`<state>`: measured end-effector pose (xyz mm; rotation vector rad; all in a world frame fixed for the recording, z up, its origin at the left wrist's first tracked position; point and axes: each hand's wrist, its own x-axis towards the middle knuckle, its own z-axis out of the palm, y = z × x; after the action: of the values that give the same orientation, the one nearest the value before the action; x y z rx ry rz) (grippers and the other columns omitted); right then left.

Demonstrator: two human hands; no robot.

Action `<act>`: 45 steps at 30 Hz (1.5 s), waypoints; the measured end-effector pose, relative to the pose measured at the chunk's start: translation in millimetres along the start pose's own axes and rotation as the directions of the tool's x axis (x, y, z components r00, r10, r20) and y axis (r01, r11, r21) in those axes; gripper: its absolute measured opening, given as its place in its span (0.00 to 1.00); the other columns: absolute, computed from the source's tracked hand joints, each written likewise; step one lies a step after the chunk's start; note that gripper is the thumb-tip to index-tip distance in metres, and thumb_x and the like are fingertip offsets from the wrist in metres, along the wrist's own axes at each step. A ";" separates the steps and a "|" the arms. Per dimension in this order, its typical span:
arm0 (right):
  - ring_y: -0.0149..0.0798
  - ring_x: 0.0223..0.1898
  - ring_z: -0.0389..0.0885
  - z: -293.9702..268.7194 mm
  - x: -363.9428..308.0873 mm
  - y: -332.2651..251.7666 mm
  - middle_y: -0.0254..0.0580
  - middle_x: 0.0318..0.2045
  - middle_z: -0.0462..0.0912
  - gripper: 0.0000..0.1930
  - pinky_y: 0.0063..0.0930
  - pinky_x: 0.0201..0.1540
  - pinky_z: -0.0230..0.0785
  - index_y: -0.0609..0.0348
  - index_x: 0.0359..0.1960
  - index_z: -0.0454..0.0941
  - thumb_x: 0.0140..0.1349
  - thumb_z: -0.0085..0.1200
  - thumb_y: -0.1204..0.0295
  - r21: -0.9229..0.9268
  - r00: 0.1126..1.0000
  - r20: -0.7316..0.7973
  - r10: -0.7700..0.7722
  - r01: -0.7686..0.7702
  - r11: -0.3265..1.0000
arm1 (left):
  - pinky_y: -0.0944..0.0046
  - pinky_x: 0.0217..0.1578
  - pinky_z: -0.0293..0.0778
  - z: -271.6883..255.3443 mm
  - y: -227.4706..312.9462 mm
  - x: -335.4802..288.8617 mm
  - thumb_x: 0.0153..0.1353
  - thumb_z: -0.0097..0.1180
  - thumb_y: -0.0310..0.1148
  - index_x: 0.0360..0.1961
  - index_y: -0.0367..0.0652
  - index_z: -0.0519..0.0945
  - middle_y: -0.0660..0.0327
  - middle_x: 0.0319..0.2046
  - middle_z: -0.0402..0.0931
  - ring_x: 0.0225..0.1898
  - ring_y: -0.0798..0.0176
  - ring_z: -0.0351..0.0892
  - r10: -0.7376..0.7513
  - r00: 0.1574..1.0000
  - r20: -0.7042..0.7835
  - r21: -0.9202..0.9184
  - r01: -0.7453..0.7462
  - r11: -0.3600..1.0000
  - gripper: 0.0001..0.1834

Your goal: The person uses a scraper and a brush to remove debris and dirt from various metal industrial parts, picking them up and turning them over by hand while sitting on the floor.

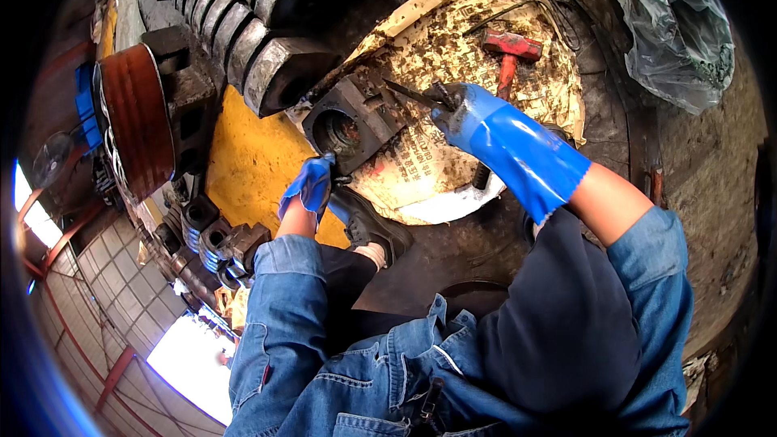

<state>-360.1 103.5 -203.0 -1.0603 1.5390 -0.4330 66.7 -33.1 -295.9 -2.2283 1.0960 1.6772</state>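
The block (366, 117), a squarish dark metal piece with a round bore, sits tilted at the left edge of a round, grimy sheet (425, 182), between the two gloved hands. The right hand (469, 117) is closed around a slim dark tool (413, 94), whose tip points at the block's upper right side; whether it touches metal is hard to make out. The left hand (309, 182) is at the block's lower corner with fingers bent; I can't say whether it grips or merely steadies. To do this well, I would brace the block firmly against the sheet, work the tool in short, controlled strokes along the edge, and aim the tip away from the left fingers and the nearby shoe (376, 231). The hammer (514, 47) lies beyond the right hand, best left apart from the strokes. As for writing, dark print runs across the sheet beside the block, partly hidden by dirt, with a reddish mark near it. A small red tag (265, 374) on the left sleeve shows no legible lettering.
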 end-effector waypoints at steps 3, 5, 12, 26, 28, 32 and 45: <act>0.49 0.33 0.82 -6.1 -21.4 -14.7 0.51 0.34 0.84 0.17 0.39 0.39 0.75 0.52 0.55 0.78 0.66 0.52 0.64 0.074 0.999 -0.036 -0.026 0.029 0.997 | 0.63 0.40 0.64 0.1 -7.2 8.8 0.67 0.51 0.45 0.45 0.32 0.79 0.57 0.38 0.77 0.36 0.63 0.69 -0.039 0.999 -0.022 0.008 0.040 0.999 0.23; 0.50 0.34 0.82 -6.9 -28.5 -23.3 0.52 0.34 0.83 0.17 0.40 0.39 0.75 0.52 0.55 0.78 0.66 0.53 0.64 0.053 0.995 0.014 -0.101 0.100 0.994 | 0.63 0.41 0.64 0.6 -6.6 5.8 0.67 0.51 0.45 0.46 0.32 0.79 0.57 0.39 0.77 0.37 0.62 0.69 -0.048 0.998 -0.044 0.036 0.050 0.998 0.23; 0.49 0.29 0.79 -0.5 -13.7 -24.2 0.53 0.29 0.81 0.12 0.40 0.35 0.71 0.59 0.45 0.78 0.62 0.54 0.68 0.088 0.994 -0.021 -0.107 0.109 0.990 | 0.59 0.48 0.65 25.1 24.4 -22.5 0.67 0.51 0.46 0.50 0.32 0.79 0.54 0.45 0.78 0.42 0.59 0.71 -0.042 0.999 0.009 0.051 0.041 0.998 0.25; 0.56 0.35 0.82 -24.0 -7.2 -27.3 0.56 0.32 0.83 0.12 0.45 0.38 0.73 0.60 0.40 0.79 0.59 0.58 0.67 -0.166 0.984 0.035 -0.175 0.178 0.970 | 0.58 0.51 0.67 11.3 26.5 -40.7 0.70 0.49 0.46 0.49 0.33 0.80 0.52 0.47 0.79 0.45 0.58 0.74 0.065 0.995 -0.080 0.314 -0.037 0.949 0.24; 0.57 0.35 0.82 -34.7 -6.4 -40.9 0.56 0.32 0.83 0.12 0.44 0.38 0.73 0.59 0.40 0.79 0.58 0.58 0.67 -0.214 0.989 0.094 -0.110 0.128 0.968 | 0.57 0.50 0.67 23.1 38.9 -50.8 0.70 0.49 0.46 0.49 0.33 0.80 0.52 0.45 0.78 0.43 0.58 0.73 0.054 0.996 -0.070 0.354 -0.026 0.935 0.24; 0.56 0.33 0.82 -47.3 5.0 -69.2 0.55 0.33 0.83 0.11 0.44 0.36 0.75 0.60 0.39 0.80 0.57 0.57 0.69 -0.432 0.968 0.251 -0.017 0.127 0.893 | 0.57 0.47 0.68 20.8 36.3 -52.9 0.69 0.49 0.47 0.49 0.32 0.78 0.53 0.43 0.78 0.41 0.58 0.71 0.044 0.993 -0.111 0.378 0.001 0.926 0.25; 0.58 0.38 0.84 -5.1 -7.9 -89.5 0.53 0.35 0.83 0.11 0.46 0.40 0.77 0.56 0.42 0.80 0.57 0.55 0.74 -0.401 0.990 0.127 -0.068 0.114 0.909 | 0.60 0.46 0.68 19.1 29.9 -56.7 0.70 0.48 0.44 0.46 0.30 0.80 0.55 0.40 0.79 0.40 0.61 0.71 0.121 0.992 -0.023 0.319 -0.108 0.942 0.23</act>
<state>-331.1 61.7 -128.8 -1.4593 1.5197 -0.1101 27.1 -18.8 -244.0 -2.0382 1.4177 1.3786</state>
